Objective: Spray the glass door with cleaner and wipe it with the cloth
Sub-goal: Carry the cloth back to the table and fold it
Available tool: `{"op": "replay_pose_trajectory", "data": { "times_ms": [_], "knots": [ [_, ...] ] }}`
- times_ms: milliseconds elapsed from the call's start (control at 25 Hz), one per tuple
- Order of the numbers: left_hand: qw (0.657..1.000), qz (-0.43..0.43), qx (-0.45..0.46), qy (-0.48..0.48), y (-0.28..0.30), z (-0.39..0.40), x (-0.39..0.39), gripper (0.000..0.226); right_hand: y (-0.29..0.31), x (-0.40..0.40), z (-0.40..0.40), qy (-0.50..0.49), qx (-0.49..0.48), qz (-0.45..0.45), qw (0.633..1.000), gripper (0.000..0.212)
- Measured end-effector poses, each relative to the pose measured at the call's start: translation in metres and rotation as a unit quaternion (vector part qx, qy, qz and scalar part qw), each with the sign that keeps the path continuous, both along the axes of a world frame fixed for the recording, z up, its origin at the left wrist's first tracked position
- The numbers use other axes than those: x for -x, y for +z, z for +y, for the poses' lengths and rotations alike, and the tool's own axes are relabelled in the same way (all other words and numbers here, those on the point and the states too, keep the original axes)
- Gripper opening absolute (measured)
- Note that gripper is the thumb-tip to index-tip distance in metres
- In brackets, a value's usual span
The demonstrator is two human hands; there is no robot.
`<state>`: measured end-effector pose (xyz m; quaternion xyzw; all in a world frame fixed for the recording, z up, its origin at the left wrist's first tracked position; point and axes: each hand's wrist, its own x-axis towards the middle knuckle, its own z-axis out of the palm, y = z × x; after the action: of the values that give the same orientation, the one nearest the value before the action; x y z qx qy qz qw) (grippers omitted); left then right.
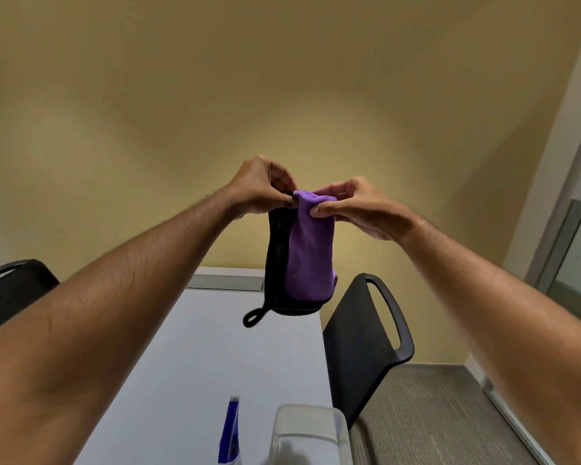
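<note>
- Cloth [307, 253], purple with black border, hangs in the air above the far part of the white worktop [195, 347].
- Left hand [260, 186] and right hand [353, 206] both pinch its top edge, each grip clamped on it.
- Black chair [359, 344] stands at the worktop's right edge.
- Clear container [307, 434] and blue object [230, 431] sit at the near edge.

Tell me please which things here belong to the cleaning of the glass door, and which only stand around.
Belonging to the job:
- purple cloth, pinched at its top edge by left hand and right hand
- blue spray bottle on the table, partly cut off by the frame
- glass panel at far right

Only standing around:
- white table
- two black chairs
- clear container
</note>
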<state>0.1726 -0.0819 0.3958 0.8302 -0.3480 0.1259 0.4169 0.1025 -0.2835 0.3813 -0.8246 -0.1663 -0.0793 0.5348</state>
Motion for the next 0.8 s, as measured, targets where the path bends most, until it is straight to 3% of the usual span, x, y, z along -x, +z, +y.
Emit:
{"op": "replay_pose_trajectory", "data": {
  "times_ms": [200,320,560,800],
  "knots": [
    [0.994,-0.034,-0.094,-0.036,0.014,-0.010,0.007,0.038,0.007,-0.006,-0.013,0.000,-0.019,0.004,1.000,0.054],
    [0.993,-0.011,-0.113,-0.039,0.018,-0.019,0.011,0.040,0.011,-0.007,-0.025,0.016,-0.033,0.009,0.999,0.063],
    [0.998,-0.012,-0.055,-0.001,0.018,-0.028,0.011,0.037,0.000,-0.004,-0.049,0.038,-0.067,0.016,0.997,0.066],
    [0.999,0.017,0.027,0.028,0.018,-0.016,0.003,0.037,-0.048,-0.004,-0.079,-0.023,0.050,0.040,0.998,0.060]
  ]
}}
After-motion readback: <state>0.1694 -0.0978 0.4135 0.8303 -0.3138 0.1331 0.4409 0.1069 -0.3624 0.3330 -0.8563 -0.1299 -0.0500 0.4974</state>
